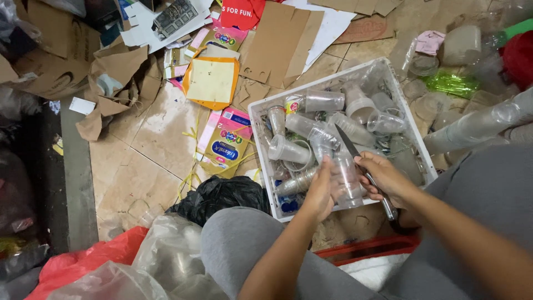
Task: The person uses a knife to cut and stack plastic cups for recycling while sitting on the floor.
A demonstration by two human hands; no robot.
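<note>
The left hand (322, 191) gripped a clear plastic cup (347, 178) over the white plastic crate's (256, 133) near edge, while the right hand (383, 178) clasped a steel-bladed knife (348, 145), seemingly mid-cut; steady blade control looked necessary.

The white crate (257, 133) serves as landmark. Inside it lie clear, colourless plastic cups (323, 101), one with blue print near its front corner. The knife (348, 146) over it has a dark grey blade and a silvery handle. Just left of the crate lies a flattened carton (226, 141) in pink and yellow with a blue oval. Beyond that, an orange-edged pale yellow card (211, 81). In front of the crate: a black bag (219, 195), grey trousers (239, 244), a red bag (83, 264). Brown cardboard (277, 39) lies behind.
</note>
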